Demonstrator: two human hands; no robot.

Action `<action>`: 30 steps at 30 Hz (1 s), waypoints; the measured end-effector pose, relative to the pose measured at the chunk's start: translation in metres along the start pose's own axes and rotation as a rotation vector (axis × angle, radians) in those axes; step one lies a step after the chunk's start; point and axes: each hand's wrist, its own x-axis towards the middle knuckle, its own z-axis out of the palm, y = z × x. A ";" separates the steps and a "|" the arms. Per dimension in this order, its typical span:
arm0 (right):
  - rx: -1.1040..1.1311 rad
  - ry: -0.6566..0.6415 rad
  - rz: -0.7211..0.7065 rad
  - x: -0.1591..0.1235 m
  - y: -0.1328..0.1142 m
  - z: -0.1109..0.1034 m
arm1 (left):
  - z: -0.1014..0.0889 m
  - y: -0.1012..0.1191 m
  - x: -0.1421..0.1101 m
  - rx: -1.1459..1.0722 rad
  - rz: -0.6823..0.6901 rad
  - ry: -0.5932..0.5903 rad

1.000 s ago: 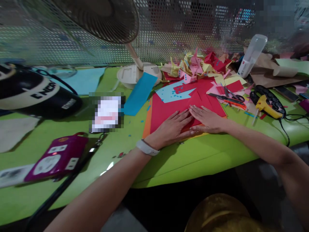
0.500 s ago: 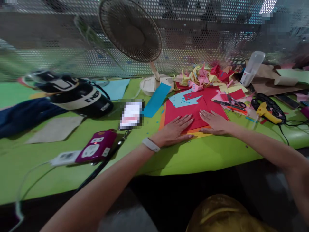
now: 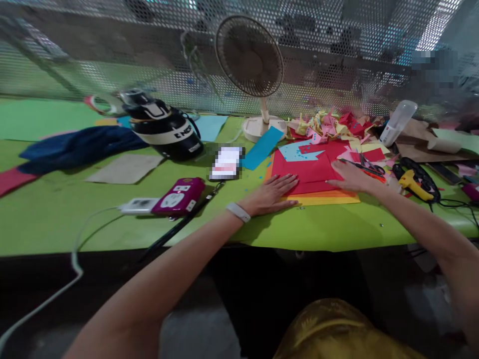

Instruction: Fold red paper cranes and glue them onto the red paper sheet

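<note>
My left hand (image 3: 271, 194) lies flat with fingers stretched, on the near left corner of a red paper sheet (image 3: 310, 172). At the sheet's right edge rests my right hand (image 3: 350, 177), also flat, its fingers pointing left. Orange and yellow paper (image 3: 337, 197) shows under the red along the near side. On top of the red lies a light-blue paper piece (image 3: 295, 152) with jagged points and small blue dots. A blue paper strip (image 3: 264, 147) lies just to the left. Scissors (image 3: 370, 167) and an orange-handled cutter lie beyond my right hand.
A small fan (image 3: 250, 57) stands behind the papers beside a heap of paper scraps (image 3: 329, 124). At right are a yellow glue gun (image 3: 415, 185) and a clear bottle (image 3: 398, 122). To the left: a phone (image 3: 226, 162), a purple power adapter (image 3: 179, 197) and a black flask (image 3: 168, 132).
My right hand has slid to the right, away from my left hand, uncovering more of the red sheet and the orange and yellow edge. The camera view has turned leftward.
</note>
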 end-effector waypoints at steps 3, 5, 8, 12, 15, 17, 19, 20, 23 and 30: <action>0.114 0.139 0.099 0.028 -0.024 -0.014 | -0.001 0.001 0.000 0.000 0.002 0.000; 0.261 -0.028 0.117 0.046 -0.042 -0.016 | -0.001 0.002 0.000 0.008 0.008 -0.004; 0.554 -0.299 0.187 0.064 -0.060 -0.009 | -0.001 0.002 0.000 0.011 0.004 -0.005; 0.691 -0.387 0.304 0.073 -0.064 0.001 | 0.002 0.001 -0.001 0.004 -0.012 -0.005; 0.700 -0.418 0.342 0.072 -0.058 0.001 | 0.003 -0.001 -0.001 0.012 -0.018 -0.015; 0.701 -0.436 0.369 0.069 -0.050 0.000 | 0.004 -0.002 -0.001 0.017 -0.018 -0.024; 0.701 -0.451 0.403 0.064 -0.038 -0.002 | 0.003 -0.003 -0.002 0.018 -0.019 -0.031; 0.700 -0.457 0.423 0.060 -0.031 -0.002 | 0.003 -0.003 -0.002 0.018 -0.018 -0.033; 0.694 -0.468 0.488 0.045 -0.004 -0.004 | 0.002 -0.005 -0.003 0.020 -0.006 -0.034; 0.688 -0.398 0.563 0.018 0.042 -0.014 | 0.004 -0.008 -0.004 0.021 0.002 -0.043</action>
